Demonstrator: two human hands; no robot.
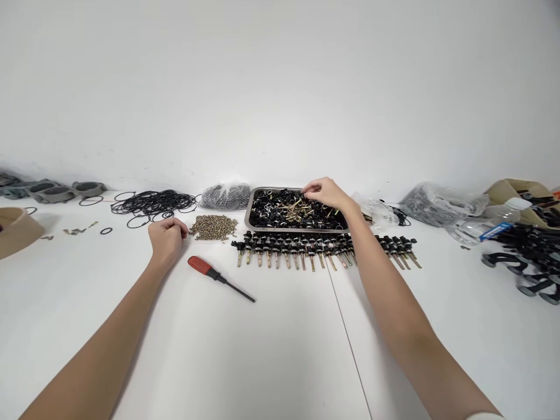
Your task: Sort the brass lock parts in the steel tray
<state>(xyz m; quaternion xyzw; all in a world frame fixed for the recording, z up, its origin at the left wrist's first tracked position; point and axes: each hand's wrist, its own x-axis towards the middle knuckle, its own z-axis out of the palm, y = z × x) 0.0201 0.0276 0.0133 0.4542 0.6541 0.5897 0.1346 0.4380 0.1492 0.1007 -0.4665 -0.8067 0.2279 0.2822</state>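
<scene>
The white table point(271, 350) is bearing a metal tray point(297, 230), a row of black-headed pins point(311, 248), small brass-coloured parts point(213, 227), black rings point(155, 202) and a red-handled screwdriver point(217, 276).

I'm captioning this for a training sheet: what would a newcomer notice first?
Probably the red-handled screwdriver, lying on the white table just right of the left hand. Next, the metal tray of jumbled black and gold-coloured parts, with the right hand over it. Then the row of black-topped metal pieces along the tray's near side.
</scene>
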